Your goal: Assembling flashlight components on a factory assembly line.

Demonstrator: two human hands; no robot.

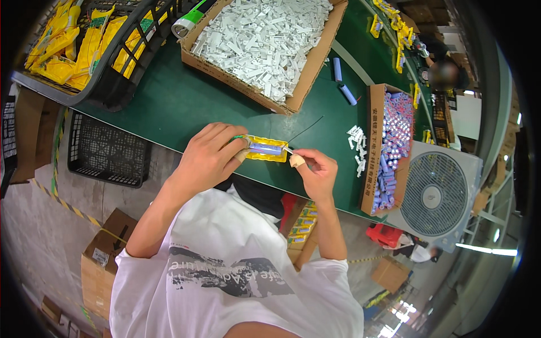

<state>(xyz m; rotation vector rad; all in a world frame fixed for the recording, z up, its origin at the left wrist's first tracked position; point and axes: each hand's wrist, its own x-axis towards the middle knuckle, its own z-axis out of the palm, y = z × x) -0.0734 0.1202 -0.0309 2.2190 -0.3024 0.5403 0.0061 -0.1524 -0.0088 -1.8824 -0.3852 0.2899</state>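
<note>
At the near edge of the green table my left hand point(208, 155) grips the left end of a yellow plastic housing point(269, 141). A violet cylindrical battery cell point(266, 149) lies lengthwise inside that housing, and a bit of green shows by my left fingertips. My right hand point(317, 173) is closed in a pinch at the housing's right end, on a small white plastic piece point(287, 150) that touches or nearly touches the cell's end. Tape or a finger cover wraps a fingertip on each hand. A thin dark wire point(307, 128) sticks out from the housing toward the far right.
A cardboard box point(236, 77) of white plastic pieces stands beyond my hands. Right of them are loose white pieces point(359, 147), a box point(369, 169) of battery cells and a fan point(431, 194). Two cells point(347, 94) lie farther back. A black basket point(121, 84) holds yellow housings.
</note>
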